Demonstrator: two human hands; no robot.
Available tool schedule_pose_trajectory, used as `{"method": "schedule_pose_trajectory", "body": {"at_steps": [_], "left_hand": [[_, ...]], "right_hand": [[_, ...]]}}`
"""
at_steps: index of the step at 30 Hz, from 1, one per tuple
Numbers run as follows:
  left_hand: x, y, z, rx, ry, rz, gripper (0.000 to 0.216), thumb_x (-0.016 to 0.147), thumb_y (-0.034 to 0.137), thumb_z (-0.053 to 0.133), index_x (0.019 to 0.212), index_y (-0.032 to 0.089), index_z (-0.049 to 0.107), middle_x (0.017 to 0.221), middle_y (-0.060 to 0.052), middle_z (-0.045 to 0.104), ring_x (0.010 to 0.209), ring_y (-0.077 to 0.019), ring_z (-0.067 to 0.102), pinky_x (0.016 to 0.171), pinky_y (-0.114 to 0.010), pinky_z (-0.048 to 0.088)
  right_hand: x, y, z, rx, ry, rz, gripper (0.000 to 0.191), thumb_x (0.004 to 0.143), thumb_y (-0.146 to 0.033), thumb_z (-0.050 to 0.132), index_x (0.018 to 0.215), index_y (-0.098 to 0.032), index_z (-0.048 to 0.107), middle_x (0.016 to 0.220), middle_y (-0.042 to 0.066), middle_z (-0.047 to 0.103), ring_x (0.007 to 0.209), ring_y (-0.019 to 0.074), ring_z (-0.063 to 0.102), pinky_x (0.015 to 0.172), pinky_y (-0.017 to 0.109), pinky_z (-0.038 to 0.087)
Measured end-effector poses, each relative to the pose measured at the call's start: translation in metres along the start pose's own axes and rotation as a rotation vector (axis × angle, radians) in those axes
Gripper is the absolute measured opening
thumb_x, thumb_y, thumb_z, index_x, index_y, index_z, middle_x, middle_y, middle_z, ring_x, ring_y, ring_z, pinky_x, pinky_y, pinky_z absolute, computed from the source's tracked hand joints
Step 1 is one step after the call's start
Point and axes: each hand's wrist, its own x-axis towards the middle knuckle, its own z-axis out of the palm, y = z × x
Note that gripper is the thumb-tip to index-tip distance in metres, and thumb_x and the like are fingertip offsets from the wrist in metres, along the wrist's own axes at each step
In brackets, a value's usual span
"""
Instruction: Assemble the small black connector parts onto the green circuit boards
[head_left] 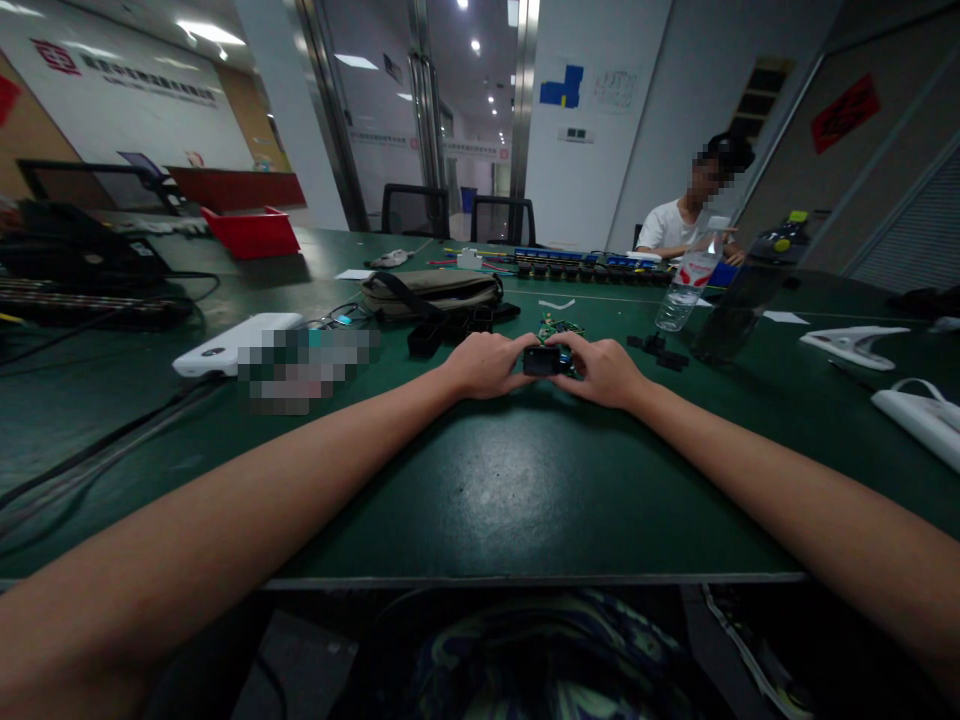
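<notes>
A small black rectangular case (541,361) is held between my two hands, just above the green table. My left hand (489,365) pinches its left end with thumb and fingers. On the other end, my right hand (604,374) has its fingers closed around the case and a small bluish part beside it, too small to name. Right behind the case lies a small heap of green circuit boards (559,327). Black open boxes (450,330) stand beyond my left hand. Several small black pieces (660,352) lie to the right of my right hand.
A grey-brown pouch (431,292) lies behind the black boxes. A white device (236,343) with cables is at left, near a red bin (251,235). At right stand a water bottle (684,285) and a dark bottle (750,295). A person (679,225) sits across the table.
</notes>
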Motion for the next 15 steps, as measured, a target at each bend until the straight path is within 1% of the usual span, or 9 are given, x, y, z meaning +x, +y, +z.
{"method": "schedule_pose_trajectory", "body": {"at_steps": [6, 11, 15], "left_hand": [[-0.0001, -0.0002, 0.0004, 0.013, -0.021, -0.003, 0.058, 0.094, 0.063, 0.036, 0.129, 0.020, 0.053, 0.095, -0.011, 0.074, 0.085, -0.0284, 0.072, 0.070, -0.033, 0.049], [0.0004, 0.0014, -0.0026, 0.034, -0.060, 0.017, 0.055, 0.093, 0.062, 0.040, 0.125, 0.019, 0.054, 0.096, -0.010, 0.074, 0.084, -0.0271, 0.072, 0.068, -0.031, 0.049], [0.0009, 0.0016, -0.0045, 0.043, -0.085, 0.032, 0.054, 0.092, 0.063, 0.040, 0.121, 0.019, 0.055, 0.095, -0.010, 0.074, 0.083, -0.0266, 0.072, 0.068, -0.031, 0.048]], "right_hand": [[0.0003, 0.0009, 0.0001, -0.025, -0.014, -0.007, 0.045, 0.086, -0.044, 0.057, 0.123, -0.019, 0.062, 0.069, 0.003, 0.069, 0.059, 0.0186, 0.062, 0.061, 0.026, 0.039], [-0.0002, 0.0013, -0.0002, -0.011, -0.029, -0.039, 0.044, 0.086, -0.043, 0.058, 0.121, -0.017, 0.065, 0.070, 0.004, 0.070, 0.059, 0.0177, 0.063, 0.062, 0.026, 0.040], [-0.0007, 0.0019, 0.0011, -0.011, -0.023, -0.055, 0.043, 0.085, -0.043, 0.060, 0.120, -0.019, 0.066, 0.068, 0.003, 0.070, 0.058, 0.0175, 0.062, 0.062, 0.026, 0.040]]}}
